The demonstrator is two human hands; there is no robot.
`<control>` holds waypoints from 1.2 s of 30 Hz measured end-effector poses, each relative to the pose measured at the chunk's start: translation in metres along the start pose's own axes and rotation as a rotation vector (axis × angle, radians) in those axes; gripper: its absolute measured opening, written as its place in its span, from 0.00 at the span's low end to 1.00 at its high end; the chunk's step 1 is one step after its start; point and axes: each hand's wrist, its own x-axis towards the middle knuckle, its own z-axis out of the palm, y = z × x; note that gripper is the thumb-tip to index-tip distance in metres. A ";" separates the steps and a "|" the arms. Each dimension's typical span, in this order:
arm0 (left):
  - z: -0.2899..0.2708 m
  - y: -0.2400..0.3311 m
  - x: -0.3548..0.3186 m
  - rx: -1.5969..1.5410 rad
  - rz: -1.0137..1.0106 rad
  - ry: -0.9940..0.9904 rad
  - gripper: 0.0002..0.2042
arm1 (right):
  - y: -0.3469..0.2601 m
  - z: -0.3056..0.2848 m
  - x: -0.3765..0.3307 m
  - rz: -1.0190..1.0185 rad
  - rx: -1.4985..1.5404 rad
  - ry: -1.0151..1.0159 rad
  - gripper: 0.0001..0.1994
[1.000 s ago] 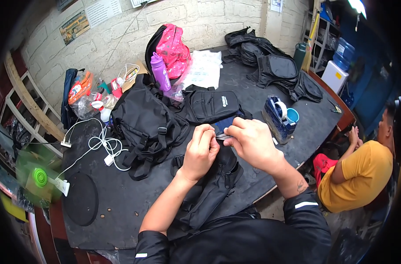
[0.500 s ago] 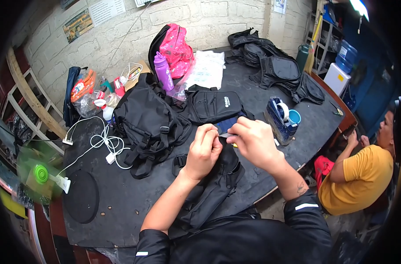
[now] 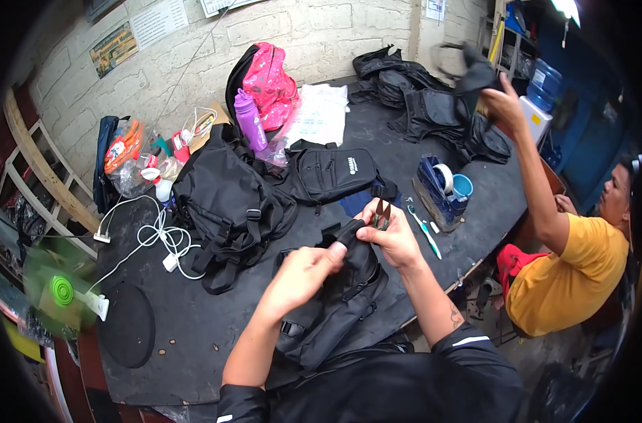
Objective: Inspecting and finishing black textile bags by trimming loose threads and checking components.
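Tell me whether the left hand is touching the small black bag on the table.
Touching. The head view shows the left hand gripping the top of the small black bag, fingers pressed into its fabric, no gap between them.

Matt black cloth bag (image 3: 335, 296) (woven), metal snips (image 3: 381, 212), dark matt table (image 3: 194, 352)

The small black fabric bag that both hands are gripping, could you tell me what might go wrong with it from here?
1. The right hand pinches small metal thread snips right at the small black fabric bag, close to the left hand; a slip could nick fabric or a finger.
2. The bag hangs partly over the dark table's edge and may slide off.
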 end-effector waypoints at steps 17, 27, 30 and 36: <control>0.018 0.041 0.021 -0.545 0.319 0.339 0.19 | -0.017 0.031 -0.008 -0.027 0.077 0.116 0.06; -0.016 0.028 0.043 -0.461 0.273 0.400 0.13 | 0.020 -0.011 0.001 -0.004 -0.350 0.305 0.15; -0.032 0.039 0.044 -0.598 0.144 0.297 0.07 | 0.084 -0.112 -0.019 0.079 -0.982 0.389 0.20; -0.040 0.010 0.053 -0.633 0.165 0.383 0.19 | 0.048 -0.041 -0.033 -0.384 -1.351 0.478 0.10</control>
